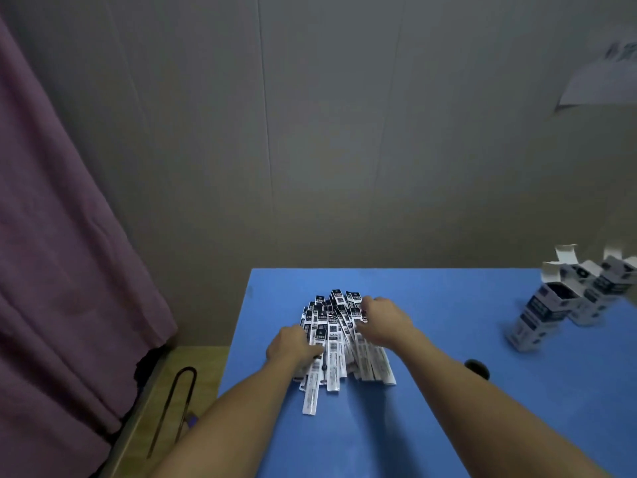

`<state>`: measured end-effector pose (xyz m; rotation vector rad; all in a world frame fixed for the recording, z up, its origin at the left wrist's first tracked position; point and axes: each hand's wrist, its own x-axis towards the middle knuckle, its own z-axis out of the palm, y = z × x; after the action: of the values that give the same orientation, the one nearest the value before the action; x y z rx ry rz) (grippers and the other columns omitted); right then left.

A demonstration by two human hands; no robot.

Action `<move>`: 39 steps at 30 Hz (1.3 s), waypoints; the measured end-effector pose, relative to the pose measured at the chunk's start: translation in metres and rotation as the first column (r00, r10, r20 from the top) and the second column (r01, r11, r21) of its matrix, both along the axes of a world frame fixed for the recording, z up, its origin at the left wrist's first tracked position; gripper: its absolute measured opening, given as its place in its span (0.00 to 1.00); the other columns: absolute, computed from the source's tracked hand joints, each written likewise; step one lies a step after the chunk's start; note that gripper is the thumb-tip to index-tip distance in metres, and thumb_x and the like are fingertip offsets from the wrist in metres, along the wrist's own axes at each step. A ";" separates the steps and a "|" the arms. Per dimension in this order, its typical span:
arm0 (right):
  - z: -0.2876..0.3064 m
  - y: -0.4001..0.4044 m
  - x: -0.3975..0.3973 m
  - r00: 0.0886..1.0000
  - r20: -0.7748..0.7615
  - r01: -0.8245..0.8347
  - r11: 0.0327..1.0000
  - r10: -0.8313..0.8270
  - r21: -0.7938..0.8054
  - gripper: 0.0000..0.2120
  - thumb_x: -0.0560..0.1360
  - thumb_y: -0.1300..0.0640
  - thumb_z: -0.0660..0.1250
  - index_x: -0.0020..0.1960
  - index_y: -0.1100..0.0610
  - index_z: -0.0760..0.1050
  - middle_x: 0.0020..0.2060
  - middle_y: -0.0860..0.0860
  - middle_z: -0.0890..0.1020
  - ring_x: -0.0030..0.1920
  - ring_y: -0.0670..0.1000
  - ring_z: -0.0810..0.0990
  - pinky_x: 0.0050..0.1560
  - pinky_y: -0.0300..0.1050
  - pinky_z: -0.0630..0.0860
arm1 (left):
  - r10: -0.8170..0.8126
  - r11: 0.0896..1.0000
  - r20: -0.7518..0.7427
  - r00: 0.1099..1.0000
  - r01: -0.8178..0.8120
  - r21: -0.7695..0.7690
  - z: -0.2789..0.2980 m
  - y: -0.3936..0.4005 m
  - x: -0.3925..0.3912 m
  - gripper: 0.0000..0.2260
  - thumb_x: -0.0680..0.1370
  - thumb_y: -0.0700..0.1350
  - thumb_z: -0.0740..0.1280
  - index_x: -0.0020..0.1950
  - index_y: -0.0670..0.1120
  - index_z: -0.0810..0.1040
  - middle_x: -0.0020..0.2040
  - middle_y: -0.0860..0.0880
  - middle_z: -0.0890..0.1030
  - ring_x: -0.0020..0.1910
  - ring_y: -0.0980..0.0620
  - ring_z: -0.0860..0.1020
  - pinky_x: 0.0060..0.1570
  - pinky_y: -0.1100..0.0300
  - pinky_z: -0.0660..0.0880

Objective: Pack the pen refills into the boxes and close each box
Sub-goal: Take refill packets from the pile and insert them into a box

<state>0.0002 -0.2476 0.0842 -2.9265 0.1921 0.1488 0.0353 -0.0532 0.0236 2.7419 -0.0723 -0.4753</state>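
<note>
Resting on refill pile [339, 334]: left hand [291, 345], right hand [382, 319].

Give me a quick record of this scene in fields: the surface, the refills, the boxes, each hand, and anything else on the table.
surface: blue table
refills: a heap of packaged refills lying mid-table
boxes: several boxes standing at the far right, top flaps open
left hand: left hand on the heap's left side, fingers curled into the packets
right hand: right hand on the heap's right side, fingers curled into the packets
other: small dark object right of the heap, too unclear to name
</note>
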 end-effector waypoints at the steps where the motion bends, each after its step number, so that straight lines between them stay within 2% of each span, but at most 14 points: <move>1: -0.001 0.000 0.000 1.000 -0.002 0.001 1.000 -0.001 0.008 0.18 0.78 0.51 0.64 0.65 0.56 0.70 0.58 0.54 0.76 0.55 0.55 0.75 0.52 0.48 0.74 | 0.007 1.000 0.001 1.000 -0.007 0.006 0.000 -0.002 -0.001 0.16 0.75 0.59 0.71 0.46 0.48 0.73 0.47 0.49 0.77 0.44 0.49 0.77 0.40 0.57 0.73; 5: -0.005 0.003 0.003 1.000 -0.005 0.001 1.000 -0.001 0.027 0.18 0.77 0.51 0.64 0.64 0.56 0.70 0.59 0.54 0.77 0.58 0.56 0.76 0.55 0.50 0.76 | 0.016 1.000 -0.013 1.000 -0.015 0.026 0.002 -0.004 0.002 0.04 0.76 0.44 0.67 0.48 0.47 0.73 0.50 0.48 0.78 0.46 0.48 0.79 0.39 0.56 0.76; 9: -0.008 0.006 0.006 1.000 -0.010 -0.017 0.999 0.017 0.033 0.19 0.77 0.52 0.64 0.66 0.57 0.70 0.61 0.55 0.76 0.60 0.56 0.76 0.59 0.52 0.76 | 0.059 0.998 -0.032 0.998 -0.058 0.007 0.005 0.000 0.007 0.04 0.76 0.38 0.62 0.48 0.45 0.72 0.47 0.48 0.74 0.47 0.47 0.78 0.40 0.57 0.74; 12: -0.009 0.007 0.009 1.000 -0.008 -0.028 0.999 0.028 0.038 0.18 0.78 0.53 0.64 0.65 0.57 0.70 0.61 0.54 0.76 0.59 0.56 0.76 0.57 0.51 0.76 | 0.113 0.992 -0.043 0.993 -0.114 -0.043 0.005 0.003 0.009 0.03 0.76 0.38 0.62 0.44 0.44 0.71 0.43 0.47 0.73 0.43 0.46 0.76 0.39 0.56 0.73; 17: -0.006 0.007 0.012 0.999 -0.005 -0.035 0.998 0.035 0.046 0.16 0.78 0.54 0.63 0.64 0.57 0.70 0.58 0.53 0.76 0.55 0.54 0.76 0.54 0.49 0.76 | 0.186 0.967 -0.049 0.981 -0.192 -0.169 0.006 0.009 0.016 0.12 0.76 0.41 0.66 0.35 0.45 0.65 0.37 0.48 0.71 0.33 0.50 0.69 0.29 0.60 0.63; 21: -0.007 0.007 0.014 0.999 -0.012 -0.049 0.997 0.050 0.058 0.14 0.78 0.56 0.63 0.63 0.58 0.70 0.57 0.54 0.76 0.50 0.53 0.76 0.49 0.47 0.75 | 0.201 0.914 -0.050 0.978 -0.206 -0.350 0.006 0.013 0.021 0.18 0.78 0.46 0.70 0.35 0.47 0.63 0.34 0.47 0.69 0.34 0.49 0.67 0.35 0.58 0.63; 24: -0.006 0.007 0.015 0.999 -0.016 -0.051 0.997 0.052 0.063 0.14 0.79 0.56 0.62 0.63 0.58 0.70 0.57 0.54 0.76 0.48 0.53 0.78 0.47 0.46 0.73 | 0.222 0.846 -0.103 0.970 -0.244 -0.474 0.006 0.013 0.022 0.16 0.78 0.49 0.71 0.38 0.46 0.67 0.37 0.45 0.72 0.36 0.49 0.69 0.38 0.57 0.64; 27: -0.005 0.005 0.016 0.998 -0.024 -0.050 0.996 0.052 0.069 0.15 0.79 0.55 0.62 0.63 0.58 0.70 0.57 0.54 0.76 0.45 0.53 0.77 0.48 0.48 0.77 | 0.256 0.790 -0.152 0.955 -0.297 -0.536 0.003 0.011 0.022 0.18 0.78 0.50 0.70 0.36 0.47 0.66 0.35 0.46 0.69 0.37 0.48 0.67 0.39 0.57 0.64; 31: -0.008 0.001 0.019 0.999 -0.032 -0.029 0.995 0.032 0.094 0.15 0.79 0.54 0.63 0.63 0.58 0.70 0.56 0.54 0.77 0.47 0.52 0.81 0.52 0.53 0.81 | 0.268 0.804 -0.147 0.952 -0.305 -0.511 0.000 0.003 0.019 0.23 0.80 0.53 0.67 0.31 0.49 0.59 0.29 0.50 0.62 0.29 0.49 0.61 0.35 0.57 0.60; 33: -0.008 0.000 0.021 0.999 -0.035 -0.025 0.996 0.029 0.090 0.16 0.79 0.52 0.64 0.64 0.58 0.71 0.58 0.55 0.78 0.52 0.54 0.80 0.55 0.53 0.80 | 0.265 0.810 -0.164 0.950 -0.312 -0.498 0.001 -0.002 0.016 0.22 0.79 0.55 0.69 0.32 0.48 0.63 0.31 0.49 0.67 0.28 0.49 0.67 0.34 0.58 0.65; 35: -0.008 -0.002 0.022 0.999 -0.033 -0.020 0.996 0.022 0.086 0.17 0.79 0.51 0.64 0.65 0.58 0.71 0.60 0.55 0.78 0.54 0.55 0.79 0.57 0.54 0.78 | 0.226 0.832 -0.180 0.957 -0.286 -0.476 0.004 -0.006 0.014 0.15 0.75 0.55 0.75 0.41 0.47 0.73 0.40 0.49 0.74 0.42 0.48 0.79 0.42 0.58 0.73; 36: -0.008 -0.003 0.022 0.999 -0.033 -0.017 0.996 0.020 0.086 0.17 0.79 0.51 0.63 0.65 0.58 0.70 0.60 0.55 0.77 0.53 0.55 0.79 0.57 0.54 0.78 | 0.206 0.855 -0.176 0.962 -0.265 -0.446 0.004 -0.008 0.014 0.15 0.72 0.52 0.77 0.47 0.45 0.76 0.46 0.49 0.76 0.49 0.48 0.79 0.45 0.58 0.73; 37: -0.008 -0.003 0.022 0.999 -0.034 -0.015 0.996 0.018 0.088 0.17 0.79 0.51 0.63 0.65 0.58 0.70 0.60 0.55 0.77 0.52 0.54 0.80 0.56 0.54 0.79 | 0.190 0.880 -0.168 0.967 -0.244 -0.407 0.003 -0.011 0.014 0.16 0.71 0.50 0.79 0.51 0.45 0.76 0.48 0.49 0.75 0.51 0.48 0.78 0.47 0.59 0.73; 39: -0.010 -0.005 0.023 0.999 -0.036 -0.014 0.995 0.017 0.096 0.17 0.79 0.51 0.63 0.64 0.58 0.70 0.60 0.55 0.77 0.51 0.54 0.80 0.56 0.54 0.79 | 0.180 0.905 -0.147 0.973 -0.222 -0.362 0.003 -0.015 0.013 0.15 0.71 0.45 0.79 0.43 0.47 0.73 0.43 0.49 0.73 0.45 0.49 0.75 0.45 0.59 0.73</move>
<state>0.0228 -0.2525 0.0746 -2.8318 0.1633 0.2091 0.0487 -0.0681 0.0263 2.3106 0.1343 -0.4954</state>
